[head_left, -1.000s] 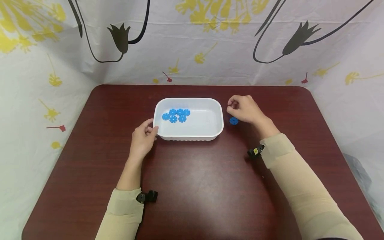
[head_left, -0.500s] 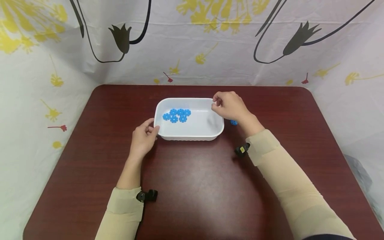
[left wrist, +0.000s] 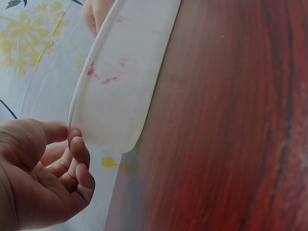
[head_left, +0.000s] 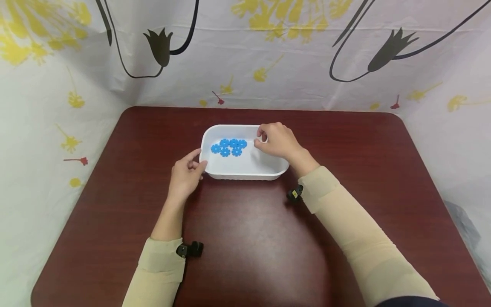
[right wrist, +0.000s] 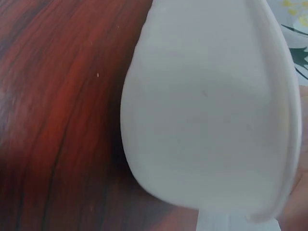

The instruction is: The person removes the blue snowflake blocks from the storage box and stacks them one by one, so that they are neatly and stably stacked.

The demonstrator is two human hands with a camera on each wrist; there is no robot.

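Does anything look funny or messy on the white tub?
Yes: reddish marks streak the outer side of the white tub, seen in the left wrist view. They look odd against the otherwise pale wall; I can't tell what made them.

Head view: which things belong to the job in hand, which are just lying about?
In the job, apparently:
white tray
blue notched discs, lying in the tray
left hand, pinching the tray's rim
right hand, over the tray; what it holds, if anything, is hidden

Just around:
wood-grain table, under the tray
flower-print sheet behind
black wrist cameras
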